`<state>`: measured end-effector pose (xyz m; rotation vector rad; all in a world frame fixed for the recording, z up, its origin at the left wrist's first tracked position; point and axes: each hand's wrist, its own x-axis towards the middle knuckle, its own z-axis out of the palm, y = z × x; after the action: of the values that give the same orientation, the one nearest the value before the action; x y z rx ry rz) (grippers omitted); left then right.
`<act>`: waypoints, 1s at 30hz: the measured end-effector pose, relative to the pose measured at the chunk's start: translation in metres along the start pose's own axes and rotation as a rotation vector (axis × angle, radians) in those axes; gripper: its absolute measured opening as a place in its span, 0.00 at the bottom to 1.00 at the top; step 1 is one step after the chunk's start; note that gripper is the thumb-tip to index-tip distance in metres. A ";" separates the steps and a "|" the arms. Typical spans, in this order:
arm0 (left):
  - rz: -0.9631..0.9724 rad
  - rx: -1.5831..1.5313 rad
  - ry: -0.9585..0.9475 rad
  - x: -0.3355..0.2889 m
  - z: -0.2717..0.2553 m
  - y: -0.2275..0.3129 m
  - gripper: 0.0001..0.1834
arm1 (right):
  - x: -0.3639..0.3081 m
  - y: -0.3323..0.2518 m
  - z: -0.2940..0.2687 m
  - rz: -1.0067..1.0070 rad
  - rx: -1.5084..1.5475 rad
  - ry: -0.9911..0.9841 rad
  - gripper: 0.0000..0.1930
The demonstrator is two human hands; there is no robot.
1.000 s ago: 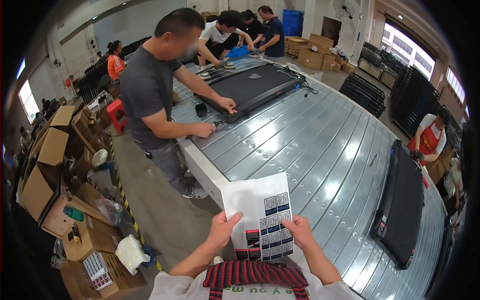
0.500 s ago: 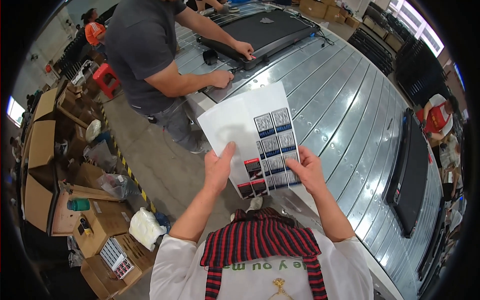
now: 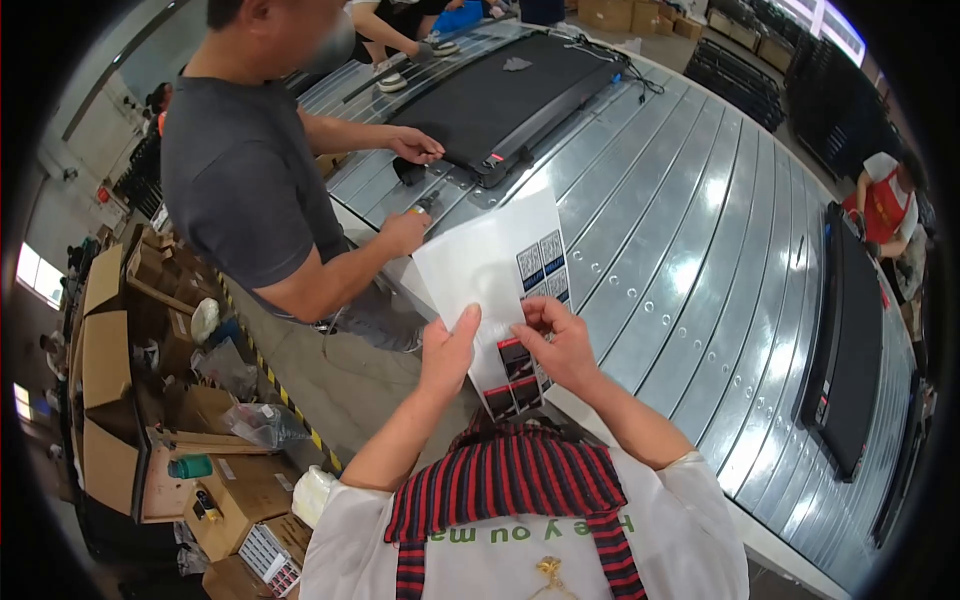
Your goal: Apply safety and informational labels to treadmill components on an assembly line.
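In front of my chest I hold white sticker sheets [image 3: 462, 262], tilted over the edge of the metal-slatted work surface. Square black-and-white labels with blue bands [image 3: 541, 258] run along their right side, and red-and-black labels [image 3: 513, 385] sit near the bottom. My left hand [image 3: 450, 350] grips the lower left edge, thumb on top. My right hand [image 3: 560, 342] is closed, thumb and fingertips pinched at the labels right of the middle, covering several of them. Whether a label's edge is lifted there I cannot make out.
A co-worker in a grey shirt [image 3: 245, 190] stands at the left, holding a tool [image 3: 425, 202] beside a black flat panel [image 3: 520, 95] on the slatted metal surface [image 3: 650, 260]. Another black panel [image 3: 850, 350] lies at the right. Cardboard boxes [image 3: 240, 490] crowd the lower left.
My right hand has moved left and inward from the sheet's right edge onto the labels, its fingers now pinched. The co-worker has shifted left, with a tool now showing in one hand.
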<state>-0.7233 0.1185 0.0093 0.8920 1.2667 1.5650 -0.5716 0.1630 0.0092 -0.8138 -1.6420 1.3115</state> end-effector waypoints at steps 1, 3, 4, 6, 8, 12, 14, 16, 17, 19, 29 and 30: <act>-0.012 0.005 -0.005 0.007 0.002 0.001 0.19 | 0.004 -0.002 -0.004 0.010 0.004 0.008 0.11; 0.000 -0.121 -0.022 0.024 0.008 0.003 0.19 | 0.013 -0.003 -0.013 0.019 0.047 0.000 0.11; -0.009 -0.121 -0.034 0.033 0.010 0.005 0.19 | 0.017 -0.002 -0.019 0.111 0.127 -0.001 0.11; -0.041 -0.158 -0.132 0.048 0.013 0.006 0.21 | 0.020 0.003 -0.023 0.121 0.151 0.033 0.10; -0.045 -0.147 -0.170 0.062 0.025 0.006 0.21 | 0.025 0.010 -0.028 0.128 0.172 0.079 0.09; -0.067 -0.058 -0.299 0.076 0.044 -0.003 0.25 | 0.037 0.011 -0.044 0.039 0.107 0.364 0.07; -0.075 -0.065 -0.349 0.080 0.052 -0.008 0.23 | 0.042 0.002 -0.051 -0.019 0.177 0.457 0.07; -0.063 -0.066 -0.376 0.083 0.051 -0.014 0.22 | 0.041 -0.002 -0.053 0.019 0.038 0.469 0.07; -0.136 0.077 -0.344 0.084 0.049 -0.021 0.20 | 0.040 -0.003 -0.054 0.064 -0.095 0.472 0.07; -0.155 0.230 -0.280 0.092 0.050 -0.028 0.17 | 0.038 0.008 -0.054 -0.245 -0.677 0.563 0.08; -0.055 0.290 -0.403 0.051 0.039 -0.006 0.18 | 0.008 0.016 -0.021 -0.131 -0.394 0.346 0.11; -0.071 0.336 -0.397 0.047 0.036 -0.006 0.18 | 0.006 0.020 -0.019 -0.066 -0.311 0.330 0.11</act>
<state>-0.7044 0.1745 0.0112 1.2823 1.2690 1.0642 -0.5576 0.1809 -0.0076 -1.0874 -1.6064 0.8321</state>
